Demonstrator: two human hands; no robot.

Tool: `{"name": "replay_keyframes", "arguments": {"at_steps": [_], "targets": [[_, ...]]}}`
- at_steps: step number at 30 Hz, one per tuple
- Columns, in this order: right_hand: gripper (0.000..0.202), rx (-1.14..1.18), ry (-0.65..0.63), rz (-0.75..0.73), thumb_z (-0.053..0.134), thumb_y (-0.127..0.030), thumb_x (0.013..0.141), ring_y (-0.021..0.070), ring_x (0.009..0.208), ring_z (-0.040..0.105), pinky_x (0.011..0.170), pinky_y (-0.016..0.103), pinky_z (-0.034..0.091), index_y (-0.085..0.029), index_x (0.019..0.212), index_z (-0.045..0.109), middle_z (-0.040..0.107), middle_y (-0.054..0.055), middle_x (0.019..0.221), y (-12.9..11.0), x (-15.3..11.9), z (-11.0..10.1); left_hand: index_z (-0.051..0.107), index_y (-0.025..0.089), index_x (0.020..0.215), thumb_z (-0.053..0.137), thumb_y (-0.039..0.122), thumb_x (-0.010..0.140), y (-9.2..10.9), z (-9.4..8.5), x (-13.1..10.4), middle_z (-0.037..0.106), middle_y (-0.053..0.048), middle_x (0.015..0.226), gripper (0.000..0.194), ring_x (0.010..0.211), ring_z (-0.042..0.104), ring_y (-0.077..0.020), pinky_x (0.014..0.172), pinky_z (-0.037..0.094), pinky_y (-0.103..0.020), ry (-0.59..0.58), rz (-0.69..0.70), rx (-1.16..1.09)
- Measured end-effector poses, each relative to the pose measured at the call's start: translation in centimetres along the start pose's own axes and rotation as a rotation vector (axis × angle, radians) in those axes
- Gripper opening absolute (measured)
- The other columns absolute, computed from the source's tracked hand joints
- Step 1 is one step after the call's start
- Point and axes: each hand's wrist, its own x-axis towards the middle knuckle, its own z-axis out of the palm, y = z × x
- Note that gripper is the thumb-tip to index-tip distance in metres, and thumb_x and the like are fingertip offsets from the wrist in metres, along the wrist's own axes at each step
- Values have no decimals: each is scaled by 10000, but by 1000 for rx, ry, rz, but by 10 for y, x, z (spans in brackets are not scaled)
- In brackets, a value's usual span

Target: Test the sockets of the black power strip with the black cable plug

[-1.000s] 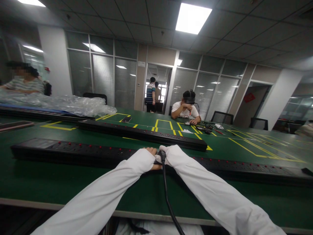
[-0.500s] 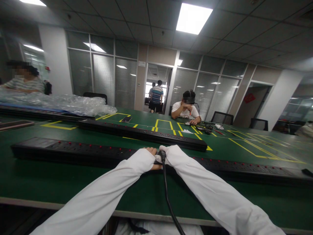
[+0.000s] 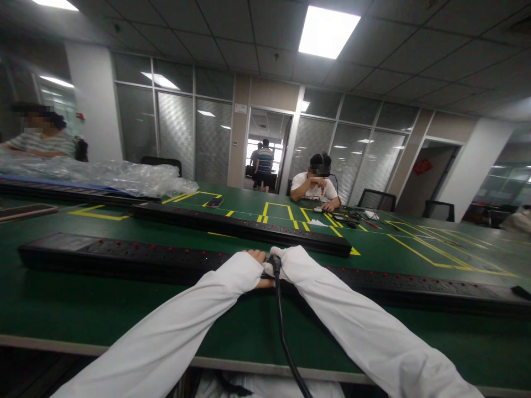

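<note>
Seemingly, right hand (image 3: 270,268): you pinched the plug (image 3: 276,264).
Left hand (image 3: 258,255): clasped the power strip (image 3: 160,255).
Cord (image 3: 282,331): a snag — perhaps — risked skewing the plug.

Decent room on the green tabletop (image 3: 116,309) this side of the near power strip (image 3: 124,256), but a black cord (image 3: 282,325) hangs over it, and a second strip (image 3: 249,228) sits just behind.

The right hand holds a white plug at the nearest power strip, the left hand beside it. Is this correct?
Wrong colour: the head view shows the right hand holding a black plug at the nearest power strip, the left hand beside it.
</note>
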Motion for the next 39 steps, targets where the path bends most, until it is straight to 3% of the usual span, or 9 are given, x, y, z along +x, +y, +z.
{"name": "replay_keyframes", "arguments": {"at_steps": [12,20,26,30,35,39], "targets": [[352,54,7,13,438,-545,668,41,473,398,467,146,221,-215,783,478,505,-38,571,2,0,3,483,162,876,357,728,588,5,-11,-4,558,-77,818,648,780,533,-247,676,390,-341,-15,-5,-12],[367,4,-18,50,487,-538,648,44,490,408,486,150,268,-205,801,499,493,-41,568,-2,3,5,474,161,893,400,722,558,4,-7,0,566,-78,853,658,798,540,-252,693,395,-354,-55,-27,-6],[340,47,-110,43,400,-396,806,89,748,501,664,241,422,-116,974,495,521,30,873,-3,-2,-3,485,163,908,364,722,591,4,-12,-5,570,-82,861,653,797,541,-256,681,396,-355,-6,-18,-38],[319,58,-142,46,408,-342,814,123,864,498,744,293,434,-116,1027,480,501,47,980,-5,-3,-5,491,168,917,375,727,574,5,-13,-3,572,-80,869,667,799,541,-257,681,398,-353,-34,-30,-51],[380,62,-150,31,389,-428,803,96,751,502,676,255,417,-110,979,497,525,28,854,-10,2,-8,503,176,870,409,752,496,-2,-6,2,568,-78,858,693,787,541,-266,645,404,-361,-112,-105,-15],[462,60,-131,20,426,-573,706,70,621,463,552,173,292,-184,937,522,519,-21,670,-14,7,-8,500,185,881,410,769,466,-10,0,0,573,-66,858,722,807,541,-257,686,397,-354,-99,-117,-19]]}}
